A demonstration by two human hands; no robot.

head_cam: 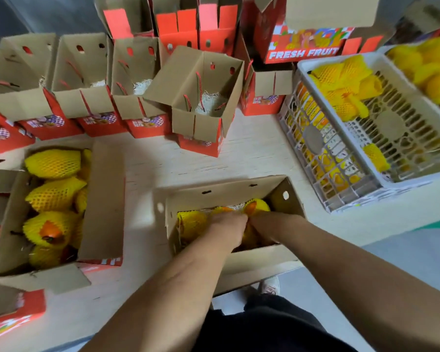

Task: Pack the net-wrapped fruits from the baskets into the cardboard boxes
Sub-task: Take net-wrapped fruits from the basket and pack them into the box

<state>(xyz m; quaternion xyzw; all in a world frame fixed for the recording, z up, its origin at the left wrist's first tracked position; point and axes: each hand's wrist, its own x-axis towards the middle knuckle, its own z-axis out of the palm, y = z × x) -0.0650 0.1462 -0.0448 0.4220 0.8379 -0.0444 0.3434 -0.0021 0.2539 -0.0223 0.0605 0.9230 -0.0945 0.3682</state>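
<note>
Both my hands reach down into the open cardboard box (229, 191) at the counter's (148, 163) near edge. My left hand (226, 228) presses, fingers curled, on yellow net-wrapped fruits (191, 222); my right hand (261, 222) is buried among them, its grip unclear. A filled box (104, 199) sits left, white baskets (341, 138) of fruit right.

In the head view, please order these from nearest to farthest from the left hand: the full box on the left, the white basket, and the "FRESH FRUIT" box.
Measured from the left hand, which is inside the near box:
1. The full box on the left, packed with yellow-netted fruit, to the hand's left.
2. The white basket, to the right and farther back.
3. The "FRESH FRUIT" box, at the back right.
</note>
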